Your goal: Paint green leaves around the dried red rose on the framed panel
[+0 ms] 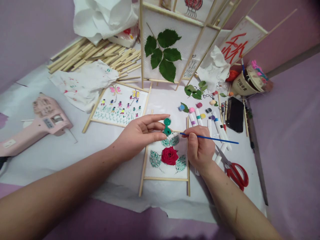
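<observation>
My left hand [142, 133] pinches a small open paint pot [167, 130] of green paint between thumb and fingers, its lid flipped up. In my right hand [200, 145] is a thin blue paintbrush [217, 138], held like a pen, its tip at the green pot. Whether the bristles are in the paint I cannot tell. Below both hands lies a wood-framed picture [166, 171] with a red rose [170, 156] in the middle and green-dabbed leaves [155, 158] around it. My hands partly cover the top of this frame.
At left lies a pink glue gun [50, 116]; red-handled scissors [237, 175] are at right. Markers [198, 117], paint pots [191, 110] and a phone [235, 114] lie beyond my right hand. Behind stand a leaf-decorated frame [145, 16], wooden sticks [82, 56] and a cup [246, 81].
</observation>
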Demonstrator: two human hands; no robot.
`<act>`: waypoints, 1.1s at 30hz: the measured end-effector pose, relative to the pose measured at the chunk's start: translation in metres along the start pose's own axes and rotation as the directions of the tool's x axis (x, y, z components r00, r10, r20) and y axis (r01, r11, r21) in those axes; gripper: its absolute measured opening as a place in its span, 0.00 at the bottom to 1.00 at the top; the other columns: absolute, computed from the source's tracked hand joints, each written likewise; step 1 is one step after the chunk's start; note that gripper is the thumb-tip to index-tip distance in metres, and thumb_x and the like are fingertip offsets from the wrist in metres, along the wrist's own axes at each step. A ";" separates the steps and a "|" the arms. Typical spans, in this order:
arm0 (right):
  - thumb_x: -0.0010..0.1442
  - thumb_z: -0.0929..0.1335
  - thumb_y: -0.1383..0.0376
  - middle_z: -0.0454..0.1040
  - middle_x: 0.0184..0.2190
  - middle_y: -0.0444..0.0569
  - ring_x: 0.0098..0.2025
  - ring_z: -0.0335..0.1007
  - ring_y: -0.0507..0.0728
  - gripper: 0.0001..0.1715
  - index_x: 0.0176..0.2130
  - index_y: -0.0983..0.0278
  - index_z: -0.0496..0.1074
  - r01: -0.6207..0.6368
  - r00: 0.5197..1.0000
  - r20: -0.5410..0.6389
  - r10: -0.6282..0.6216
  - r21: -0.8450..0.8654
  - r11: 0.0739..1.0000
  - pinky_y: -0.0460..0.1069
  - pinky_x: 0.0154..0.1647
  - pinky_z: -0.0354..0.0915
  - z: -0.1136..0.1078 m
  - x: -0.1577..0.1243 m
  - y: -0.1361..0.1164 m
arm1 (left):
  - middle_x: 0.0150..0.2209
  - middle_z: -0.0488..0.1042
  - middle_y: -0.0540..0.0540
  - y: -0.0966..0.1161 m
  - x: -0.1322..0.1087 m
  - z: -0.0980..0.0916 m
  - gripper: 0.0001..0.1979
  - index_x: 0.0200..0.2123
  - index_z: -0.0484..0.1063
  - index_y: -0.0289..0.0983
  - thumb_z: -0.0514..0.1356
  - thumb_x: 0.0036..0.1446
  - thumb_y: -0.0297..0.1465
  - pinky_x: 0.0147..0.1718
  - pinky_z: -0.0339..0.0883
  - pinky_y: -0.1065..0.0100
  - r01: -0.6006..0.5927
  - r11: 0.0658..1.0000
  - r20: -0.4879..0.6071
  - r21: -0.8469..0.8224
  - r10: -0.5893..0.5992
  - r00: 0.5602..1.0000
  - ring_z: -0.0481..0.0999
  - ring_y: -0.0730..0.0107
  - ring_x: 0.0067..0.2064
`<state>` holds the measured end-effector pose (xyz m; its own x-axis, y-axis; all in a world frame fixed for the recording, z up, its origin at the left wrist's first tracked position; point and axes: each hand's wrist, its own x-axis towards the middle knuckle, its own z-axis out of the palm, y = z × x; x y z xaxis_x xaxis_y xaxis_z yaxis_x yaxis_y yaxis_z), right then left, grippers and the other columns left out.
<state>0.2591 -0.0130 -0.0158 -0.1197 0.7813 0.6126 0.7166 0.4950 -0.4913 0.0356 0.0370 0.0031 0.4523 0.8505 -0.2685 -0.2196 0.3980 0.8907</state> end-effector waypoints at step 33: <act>0.72 0.62 0.66 0.77 0.29 0.45 0.34 0.73 0.57 0.11 0.38 0.58 0.72 -0.007 0.999 0.036 0.007 -0.022 1.000 0.55 0.41 0.67 0.000 -0.001 -0.002 | 0.40 0.81 0.47 0.000 -0.001 0.000 0.30 0.56 0.81 0.44 0.76 0.48 0.33 0.47 0.77 0.62 -0.008 0.996 -0.013 0.091 0.010 1.000 0.81 0.64 0.44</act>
<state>0.2576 -0.0142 -0.0156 -0.1388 0.7981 0.5863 0.7326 0.4812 -0.4815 0.0347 0.0365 0.0034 0.4386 0.8588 -0.2649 -0.1440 0.3581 0.9225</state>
